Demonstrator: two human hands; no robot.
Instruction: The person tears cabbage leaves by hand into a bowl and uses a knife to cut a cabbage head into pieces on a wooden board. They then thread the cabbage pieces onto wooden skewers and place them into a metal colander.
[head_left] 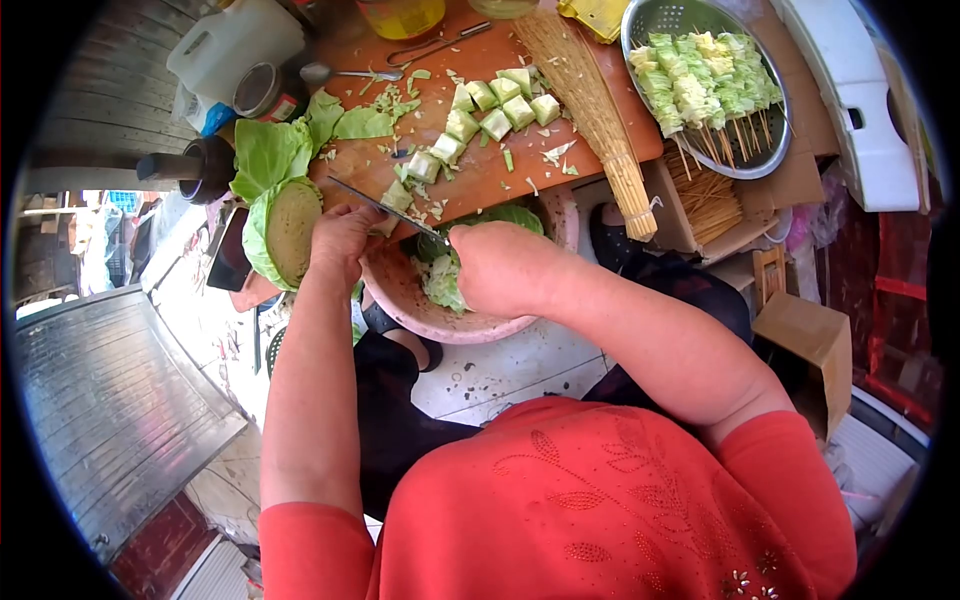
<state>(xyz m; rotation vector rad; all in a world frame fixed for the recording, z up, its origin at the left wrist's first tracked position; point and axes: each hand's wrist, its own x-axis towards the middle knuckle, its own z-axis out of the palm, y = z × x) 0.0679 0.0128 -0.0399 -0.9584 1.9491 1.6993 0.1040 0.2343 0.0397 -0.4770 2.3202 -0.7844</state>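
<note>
My right hand (pixel 490 265) is closed round the handle of a knife (pixel 390 209), whose blade points up and left along the near edge of the orange board (pixel 360 165). My left hand (pixel 343 238) is closed at the board's edge beside the blade; what its fingers hold, if anything, is hidden. Just left of it stands a cut cabbage (pixel 292 228) with loose leaves behind. Under my right hand is a pink basin (pixel 470 332) with cabbage pieces (pixel 440 282) inside. Several pale green cabbage chunks (pixel 495 124) lie across the board among small scraps.
A metal colander (pixel 745 165) at the back right holds cabbage skewers (pixel 700 80). A straw whisk (pixel 590 105) lies on the board's right side, near a box of sticks (pixel 705 205). Tongs (pixel 440 45), a spoon (pixel 350 73) and a white jug (pixel 240 50) are at the back.
</note>
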